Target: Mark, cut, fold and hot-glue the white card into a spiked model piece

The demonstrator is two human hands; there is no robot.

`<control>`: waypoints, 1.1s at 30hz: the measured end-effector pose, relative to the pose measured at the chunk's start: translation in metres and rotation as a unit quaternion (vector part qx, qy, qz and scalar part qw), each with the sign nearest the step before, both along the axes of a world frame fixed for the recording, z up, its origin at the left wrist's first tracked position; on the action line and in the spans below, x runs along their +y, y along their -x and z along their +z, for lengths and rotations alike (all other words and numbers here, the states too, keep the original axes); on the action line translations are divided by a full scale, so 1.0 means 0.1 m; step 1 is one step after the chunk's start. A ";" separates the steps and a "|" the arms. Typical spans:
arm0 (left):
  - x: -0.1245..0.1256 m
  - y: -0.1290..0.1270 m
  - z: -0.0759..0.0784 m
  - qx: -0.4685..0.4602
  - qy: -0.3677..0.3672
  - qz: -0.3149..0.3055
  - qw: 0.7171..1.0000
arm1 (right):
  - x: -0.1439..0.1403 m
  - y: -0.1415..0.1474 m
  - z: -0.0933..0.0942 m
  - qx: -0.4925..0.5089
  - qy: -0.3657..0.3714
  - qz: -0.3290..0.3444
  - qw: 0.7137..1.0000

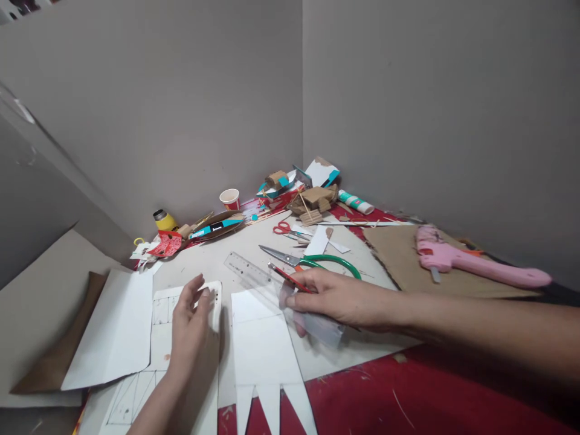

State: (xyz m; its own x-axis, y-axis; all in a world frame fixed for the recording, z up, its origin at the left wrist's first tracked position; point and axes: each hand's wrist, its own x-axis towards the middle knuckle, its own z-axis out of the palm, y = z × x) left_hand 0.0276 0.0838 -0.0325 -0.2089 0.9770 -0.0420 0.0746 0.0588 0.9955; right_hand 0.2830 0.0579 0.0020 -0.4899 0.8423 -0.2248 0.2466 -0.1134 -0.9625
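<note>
My right hand (326,296) grips a clear plastic ruler (240,264) and a red pencil (290,277) together. Both lie above the top of a white card cutout (260,350) whose lower end has long pointed strips. My left hand (190,320) is open, fingers slightly bent and apart. It is over a white sheet (156,344) with pencil-drawn lines and a rounded corner; whether it touches the sheet I cannot tell. Just beyond my right hand lie green-handled scissors (333,261), partly hidden by it.
A pink glue gun (489,266) lies on brown cardboard (394,257) at the right. Red-handled scissors (281,228), a paper cup (229,199), a yellow bottle (164,220) and cardboard scraps (315,201) crowd the back. Folded white card (118,326) stands at the left. Grey walls enclose the table.
</note>
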 end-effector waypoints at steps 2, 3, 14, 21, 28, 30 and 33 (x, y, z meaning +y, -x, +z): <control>-0.01 0.00 0.02 -0.031 0.029 -0.043 0.998 | -0.04 0.04 0.03 0.028 0.025 0.018 0.999; -0.01 -0.02 0.03 -0.049 0.049 -0.069 0.995 | -0.05 0.07 0.05 0.039 0.038 0.030 0.998; 0.06 -0.19 0.17 -0.142 0.097 -0.186 0.967 | -0.07 0.32 -0.14 0.087 0.109 0.074 0.987; 0.29 0.03 0.15 -0.115 0.095 -0.191 0.970 | -0.15 0.18 -0.26 0.051 0.128 -0.076 0.988; 0.37 0.02 -0.10 -0.107 0.127 -0.220 0.961 | -0.17 0.16 -0.37 0.086 0.211 -0.167 0.959; 0.34 0.00 -0.14 -0.116 0.135 -0.229 0.957 | -0.15 0.20 -0.41 0.089 0.214 -0.157 0.960; 0.31 0.00 -0.16 -0.124 0.147 -0.242 0.951 | -0.10 0.27 -0.47 0.090 0.215 -0.141 0.962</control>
State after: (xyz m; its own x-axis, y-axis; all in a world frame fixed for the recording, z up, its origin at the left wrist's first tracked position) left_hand 0.0281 0.1152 -0.0482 0.3141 0.8943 -0.3186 -0.0703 0.3565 0.9316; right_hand 0.2560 0.0478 -0.0449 -0.3192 0.7949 -0.5161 -0.0177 -0.5495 -0.8353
